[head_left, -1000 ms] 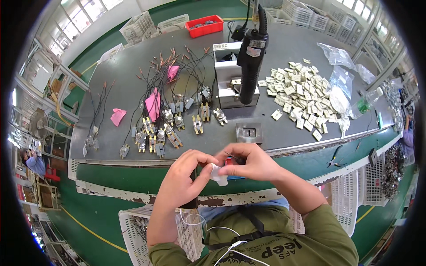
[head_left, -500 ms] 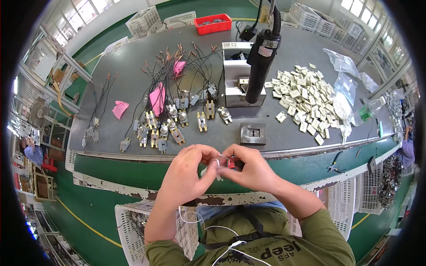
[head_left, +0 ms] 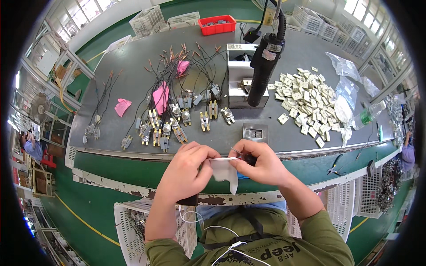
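Note:
A thin, limp white sheet (head_left: 226,172), perhaps tissue or cloth, is stretched between my two hands over the near table edge, its loose end hanging down. My left hand (head_left: 184,173) pinches one end of its upper edge. At the other end, my right hand (head_left: 262,165) grips it between thumb and forefinger. A dark rounded object (head_left: 250,159) with a thin metal rod shows inside my right hand; its kind is mostly hidden. Below those fingers peeks a small blue thing (head_left: 242,175). Just beyond my hands sits a metal block fixture (head_left: 255,132).
A black electric screwdriver (head_left: 266,66) hangs over a metal jig (head_left: 239,84). Wired metal parts (head_left: 166,128) lie left, pale plastic blocks (head_left: 306,99) right. Pliers (head_left: 335,166) rest near the front edge. A red bin (head_left: 217,27) stands at the back. A white cable (head_left: 191,217) hangs below my left hand.
My hands have drawn slightly apart, and the white sheet, bunched between the fingers before, is now spread out and hangs down. A red bit near my right fingers is now mostly covered.

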`<state>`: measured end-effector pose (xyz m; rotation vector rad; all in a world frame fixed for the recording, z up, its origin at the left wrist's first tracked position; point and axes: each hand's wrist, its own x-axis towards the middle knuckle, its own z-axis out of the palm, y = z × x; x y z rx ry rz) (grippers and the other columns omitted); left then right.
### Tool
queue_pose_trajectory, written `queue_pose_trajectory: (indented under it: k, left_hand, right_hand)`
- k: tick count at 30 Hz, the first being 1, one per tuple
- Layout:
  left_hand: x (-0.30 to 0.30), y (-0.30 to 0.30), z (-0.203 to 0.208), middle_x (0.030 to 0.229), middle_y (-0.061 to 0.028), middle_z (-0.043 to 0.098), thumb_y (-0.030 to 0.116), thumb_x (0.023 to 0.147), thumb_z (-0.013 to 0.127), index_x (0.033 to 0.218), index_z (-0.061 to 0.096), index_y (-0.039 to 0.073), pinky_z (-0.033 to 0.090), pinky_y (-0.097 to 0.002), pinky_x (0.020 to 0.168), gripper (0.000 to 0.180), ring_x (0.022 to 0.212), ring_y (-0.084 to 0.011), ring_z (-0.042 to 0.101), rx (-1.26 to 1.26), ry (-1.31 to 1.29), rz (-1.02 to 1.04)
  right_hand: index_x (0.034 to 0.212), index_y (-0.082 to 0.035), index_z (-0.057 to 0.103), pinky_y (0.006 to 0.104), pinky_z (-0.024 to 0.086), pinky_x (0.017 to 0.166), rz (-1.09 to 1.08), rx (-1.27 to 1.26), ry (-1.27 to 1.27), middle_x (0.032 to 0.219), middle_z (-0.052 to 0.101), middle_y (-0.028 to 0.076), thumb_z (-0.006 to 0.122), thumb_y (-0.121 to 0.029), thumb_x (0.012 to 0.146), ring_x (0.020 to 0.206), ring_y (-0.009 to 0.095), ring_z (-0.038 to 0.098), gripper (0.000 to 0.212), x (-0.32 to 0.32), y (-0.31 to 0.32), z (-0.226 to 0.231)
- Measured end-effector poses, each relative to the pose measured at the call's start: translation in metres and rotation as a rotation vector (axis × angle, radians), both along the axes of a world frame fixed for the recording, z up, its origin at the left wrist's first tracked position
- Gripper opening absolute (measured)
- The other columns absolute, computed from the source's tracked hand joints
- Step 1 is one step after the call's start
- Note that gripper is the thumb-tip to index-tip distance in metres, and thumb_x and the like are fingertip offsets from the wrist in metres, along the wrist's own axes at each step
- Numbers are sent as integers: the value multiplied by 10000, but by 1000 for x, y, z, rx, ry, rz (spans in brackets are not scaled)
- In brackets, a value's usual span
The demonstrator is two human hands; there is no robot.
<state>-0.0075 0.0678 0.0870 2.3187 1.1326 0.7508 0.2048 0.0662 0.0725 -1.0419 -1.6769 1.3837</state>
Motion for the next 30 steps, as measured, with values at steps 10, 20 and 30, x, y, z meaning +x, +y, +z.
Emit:
queue_pose_trajectory:
  k: [10,20,30]
  left_hand:
    - [-16,3,-4,819,-86,567,86,862,519,889,573,-33,429,-284,720,133,747,-163,533,-285,-251,-63]
    - [-1,0,-17,852,-32,517,136,951,423,865,514,8,348,-239,689,179,739,-97,423,-280,-642,31]
    - [4,-2,-7,672,-35,559,167,934,552,905,543,13,399,-229,510,156,548,-84,501,-6,-524,238]
  right_hand:
    - [880,-22,566,174,318,473,-26,-83,210,708,544,-27,607,-101,854,564,7,443,92,8,2,-1]
    - [920,-4,564,208,418,618,-29,-187,211,765,559,-9,613,-117,868,674,41,500,134,11,-1,9]
    - [900,-9,587,174,317,427,-191,-176,249,660,552,-10,574,-110,895,456,12,410,102,7,-4,6]
